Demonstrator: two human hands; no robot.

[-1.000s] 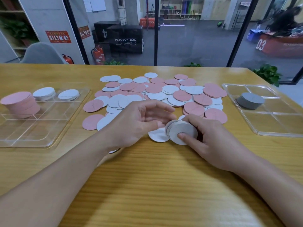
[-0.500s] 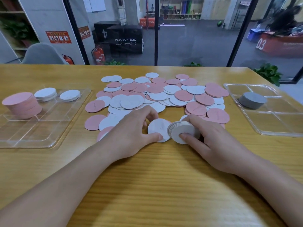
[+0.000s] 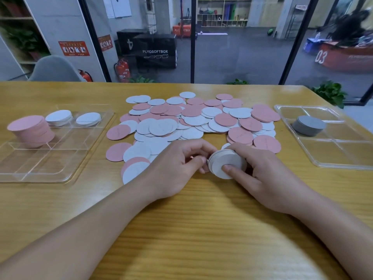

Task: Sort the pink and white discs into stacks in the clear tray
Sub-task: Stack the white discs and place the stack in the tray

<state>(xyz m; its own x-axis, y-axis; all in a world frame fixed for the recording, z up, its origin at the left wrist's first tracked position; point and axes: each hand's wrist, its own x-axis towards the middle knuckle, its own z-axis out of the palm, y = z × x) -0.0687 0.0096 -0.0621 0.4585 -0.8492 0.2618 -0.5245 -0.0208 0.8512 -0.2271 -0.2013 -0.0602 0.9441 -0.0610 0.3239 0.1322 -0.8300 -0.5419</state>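
White discs (image 3: 226, 163) in a small stack, pinched on edge by the right hand (image 3: 268, 170), thumb flat on the front one. One more added since a moment ago, slid over by the left hand (image 3: 177, 168), its fingers (image 3: 194, 161) now curled at the stack's left side. Stack growing. Loose pile (image 3: 193, 120) just past the fingers on the desk (image 3: 201, 229). Clear tray (image 3: 66, 158) far off left, next stop, probably.

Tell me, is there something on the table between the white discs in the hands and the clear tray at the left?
Yes. Loose pink and white discs lie on the table between the held white stack and the left clear tray. They lie flat, so carrying over them looks feasible.
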